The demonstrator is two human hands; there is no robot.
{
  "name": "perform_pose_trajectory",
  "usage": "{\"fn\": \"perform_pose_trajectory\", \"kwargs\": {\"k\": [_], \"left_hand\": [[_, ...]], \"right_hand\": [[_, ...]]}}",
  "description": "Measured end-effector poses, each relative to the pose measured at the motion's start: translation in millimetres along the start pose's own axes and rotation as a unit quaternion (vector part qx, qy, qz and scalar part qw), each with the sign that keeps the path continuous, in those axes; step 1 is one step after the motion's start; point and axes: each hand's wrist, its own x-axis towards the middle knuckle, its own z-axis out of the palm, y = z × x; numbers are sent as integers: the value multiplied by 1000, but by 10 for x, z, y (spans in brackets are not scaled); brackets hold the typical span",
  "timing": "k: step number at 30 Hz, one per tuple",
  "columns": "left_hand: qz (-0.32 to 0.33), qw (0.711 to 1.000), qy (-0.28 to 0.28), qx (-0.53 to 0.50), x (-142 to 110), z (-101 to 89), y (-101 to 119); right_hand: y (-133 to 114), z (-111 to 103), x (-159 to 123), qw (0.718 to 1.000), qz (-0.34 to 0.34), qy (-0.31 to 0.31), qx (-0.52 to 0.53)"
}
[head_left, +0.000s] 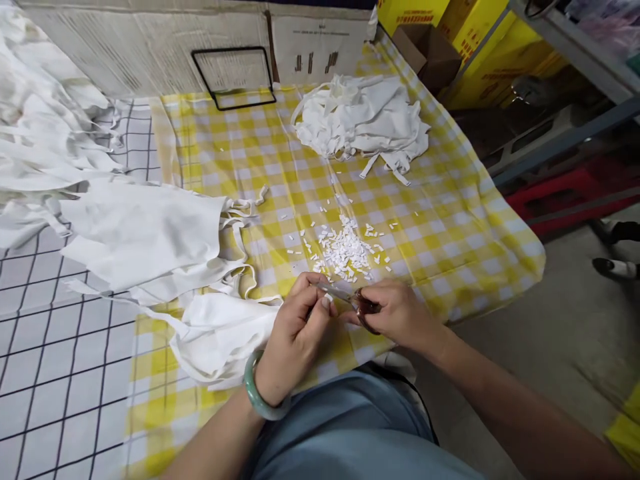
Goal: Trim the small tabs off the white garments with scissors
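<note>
My left hand (303,320), with a green bangle (257,393) on its wrist, pinches the end of a strap on a white fabric piece (225,337). The rest of that piece trails off to the left on the table. In my right hand (400,313) is a pair of scissors (363,307) with brown handles. Its blades point left and lie at the fingertips of my left hand, by the white strap end. Whether the blades touch the strap I cannot tell. Just beyond my hands lies a heap of small white clippings (347,250).
White fabric pieces (145,230) are spread at the left, beside a larger pile (40,100). Another white fabric heap (360,120) sits at the back. A black wire frame (235,107) leans against cardboard (165,53). The yellow checked cloth (450,220) ends at the right.
</note>
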Motion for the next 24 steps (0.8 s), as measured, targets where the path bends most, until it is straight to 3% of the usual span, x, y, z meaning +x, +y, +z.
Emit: {"fn": "perform_pose_trajectory", "kwargs": {"k": [4, 9, 11, 13, 15, 18, 20, 22, 24], "left_hand": [[-12, 1000, -4, 5, -64, -75, 83], [1, 992, -79, 94, -512, -504, 259], [1, 978, -1, 207, -717, -724, 204], [-17, 937, 136, 322, -884, -931, 85], [-61, 905, 199, 372, -1009, -1090, -15], [-93, 938, 172, 286, -1175, -1170, 20], [-32, 967, 184, 174, -1293, -1098, 131], [53, 961, 238, 131, -1389, -944, 208], [101, 941, 284, 156, -1405, -760, 198]], "right_hand": [[132, -121, -70, 992, 81, 39, -89], [96, -184, -193, 997, -21, 34, -64], [-22, -116, -203, 996, -49, 71, -23], [-209, 16, -172, 993, -57, 94, 51], [-445, 203, -101, 983, -56, 57, 162], [-832, 525, 44, 939, -58, -62, 333], [-1086, 708, 126, 890, -70, -122, 434], [-1323, 820, 174, 827, -59, -149, 539], [-1521, 836, 212, 766, -21, -141, 627]]}}
